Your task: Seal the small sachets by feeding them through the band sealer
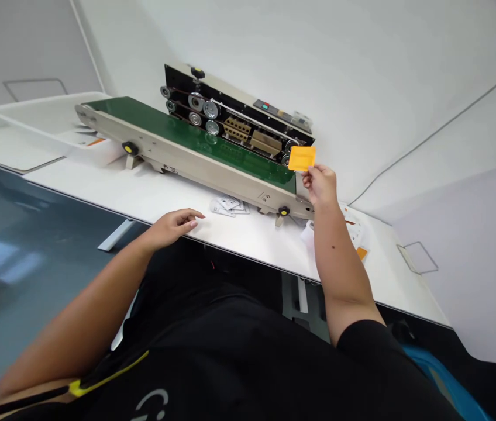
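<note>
Between the thumb and fingers of my right hand (321, 184) is a small flat orange pouch (302, 158), gripped at its lower edge. It is upright at the right end of a band sealer (239, 131), in front of the last rollers and above the end of the green conveyor belt (178, 134). Whether its top edge touches the machine I cannot tell. My left hand (173, 227) rests by the table's front edge, fingers loosely stretched, holding nothing. To its right, several printed white cards or packets (229, 204) lie under the conveyor's front side.
A white plastic tray (50, 146) with some flat pieces stands under the conveyor's left end. Behind my right forearm lie more white and orange packets (357, 234), partly hidden. Black knobs (130, 148) stick out from the conveyor's front. A cable (399, 164) runs along the wall.
</note>
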### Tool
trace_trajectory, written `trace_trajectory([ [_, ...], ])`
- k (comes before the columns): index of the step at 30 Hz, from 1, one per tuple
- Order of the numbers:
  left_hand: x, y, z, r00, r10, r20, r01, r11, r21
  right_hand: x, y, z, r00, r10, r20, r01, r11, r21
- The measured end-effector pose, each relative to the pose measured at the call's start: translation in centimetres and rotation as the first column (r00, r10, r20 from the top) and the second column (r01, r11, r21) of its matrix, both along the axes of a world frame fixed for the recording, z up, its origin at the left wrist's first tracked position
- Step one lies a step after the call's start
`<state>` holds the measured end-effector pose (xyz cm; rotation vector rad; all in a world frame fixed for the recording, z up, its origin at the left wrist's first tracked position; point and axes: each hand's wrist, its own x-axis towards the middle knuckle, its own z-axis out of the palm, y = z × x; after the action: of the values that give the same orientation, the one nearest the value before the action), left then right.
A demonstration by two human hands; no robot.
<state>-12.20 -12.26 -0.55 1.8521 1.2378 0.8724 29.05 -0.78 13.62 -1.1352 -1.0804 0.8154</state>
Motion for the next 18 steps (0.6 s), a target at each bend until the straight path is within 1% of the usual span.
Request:
trace_trajectory([
  [2, 0.0, 0.0, 0.1, 1.0, -0.001, -0.005, 0.001, 1.0, 0.0, 1.2, 0.7, 0.1, 0.999, -0.041, -0.016, 0.041, 0.998, -0.046],
  [4, 0.1, 0.0, 0.0, 1.0, 0.0, -0.003, 0.0, 1.0, 0.0, 2.1, 1.1, 0.0, 0.998, -0.058, -0.033, 0.055, 0.995, -0.085],
  [8, 0.0, 0.0, -0.2, 1.0, 0.005, -0.013, -0.005, 1.0, 0.005, 3.0, 2.0, -0.6, 0.993, -0.086, -0.076, 0.075, 0.987, -0.143],
  [16, 0.0, 0.1, -0.1, 0.999, -0.008, -0.043, 0.009, 1.0, 0.021, 2.4, 4.6, -0.7, 0.967, -0.131, -0.22, 0.085, 0.974, -0.209],
  [18, 0.0, 0.1, -0.1, 0.999, -0.01, -0.044, 0.011, 0.999, 0.03, 1.9, 5.1, -0.6, 0.959, -0.128, -0.252, 0.077, 0.976, -0.202],
])
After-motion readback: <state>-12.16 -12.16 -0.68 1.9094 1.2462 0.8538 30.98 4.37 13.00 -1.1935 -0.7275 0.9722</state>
